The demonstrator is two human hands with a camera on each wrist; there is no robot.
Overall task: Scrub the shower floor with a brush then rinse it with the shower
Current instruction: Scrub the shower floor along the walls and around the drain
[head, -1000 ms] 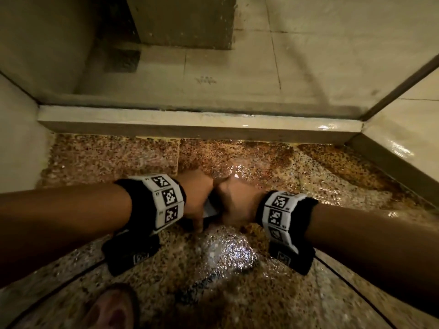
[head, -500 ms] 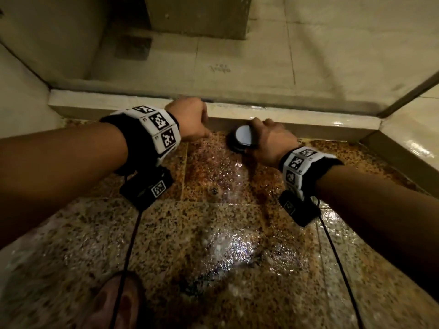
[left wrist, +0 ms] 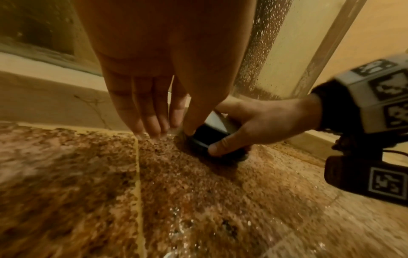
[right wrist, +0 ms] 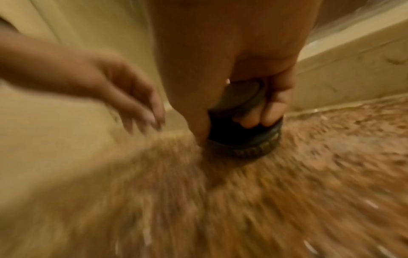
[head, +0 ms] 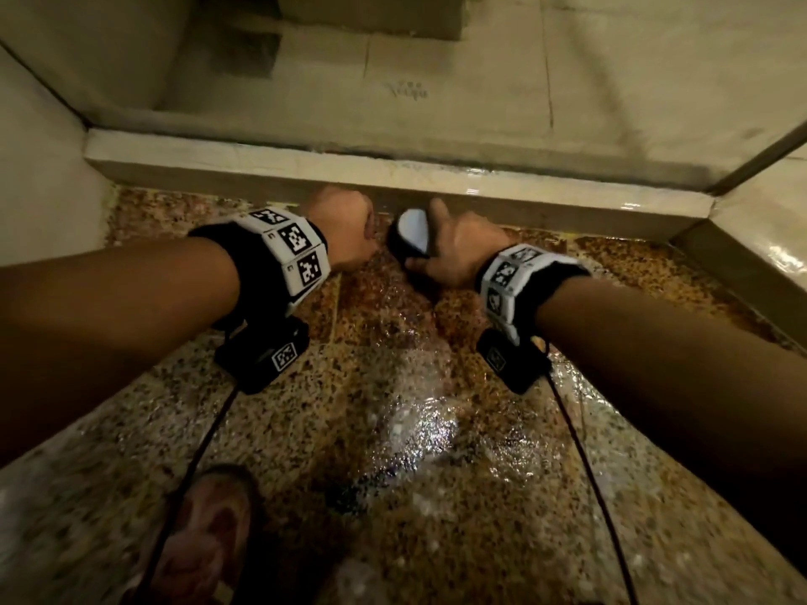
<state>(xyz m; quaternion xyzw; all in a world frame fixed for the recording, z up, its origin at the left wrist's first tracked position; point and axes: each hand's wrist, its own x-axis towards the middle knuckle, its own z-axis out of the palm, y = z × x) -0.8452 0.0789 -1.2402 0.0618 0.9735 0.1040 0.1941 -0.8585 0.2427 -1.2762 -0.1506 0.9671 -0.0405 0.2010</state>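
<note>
A round black brush with a pale top point(head: 412, 231) sits bristles-down on the wet speckled shower floor point(head: 393, 430), right against the raised kerb point(head: 262, 168). My right hand point(head: 456, 251) grips it from above, thumb on one side and fingers curled round the other point(right wrist: 253, 120). In the left wrist view the brush point(left wrist: 209, 137) lies just right of my left hand point(left wrist: 152, 122), whose straight fingers point down and touch the wet floor. Whether its thumb touches the brush I cannot tell. The right wrist view is blurred by motion.
A wet glass panel point(left wrist: 264, 52) rises from the kerb, with pale tiled floor point(head: 436, 80) behind it. A pale wall point(head: 39, 189) closes the left side. My bare foot point(head: 205, 539) stands at the near edge. Thin black cables point(head: 589, 473) trail from both wrists.
Both hands and the brush have slid away from me, from mid-floor up to the kerb. The left hand, pressed against the right a second ago, now sits apart beside the brush.
</note>
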